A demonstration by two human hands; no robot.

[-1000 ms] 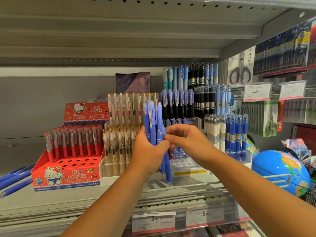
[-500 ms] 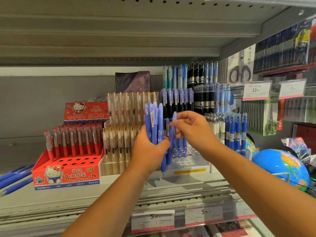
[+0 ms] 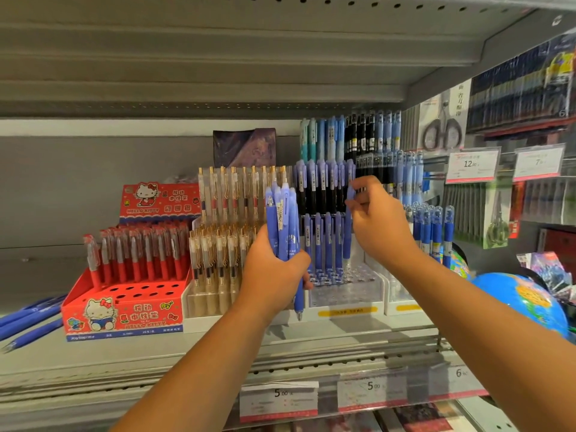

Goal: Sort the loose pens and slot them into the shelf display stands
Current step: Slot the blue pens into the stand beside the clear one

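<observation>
My left hand (image 3: pixel 274 275) grips an upright bundle of blue pens (image 3: pixel 284 219) in front of the shelf. My right hand (image 3: pixel 378 222) pinches a single blue pen (image 3: pixel 348 232) near its top, its lower end standing at the clear tiered display stand (image 3: pixel 346 294). A row of blue pens (image 3: pixel 324 241) stands slotted in that stand, beside the held pen. Higher tiers behind hold purple-and-black pens (image 3: pixel 324 188).
A red cartoon-cat pen box (image 3: pixel 124 310) sits at the left, a beige pen stand (image 3: pixel 218 251) beside it. Loose blue pens (image 3: pixel 28 322) lie at the far left of the shelf. A globe (image 3: pixel 523 304) sits at the right. Price tags (image 3: pixel 279 400) line the shelf edge.
My right hand drew one blue pen out of the bundle, carried it up and to the right, and now holds it upright at the clear stand. My left hand stayed put.
</observation>
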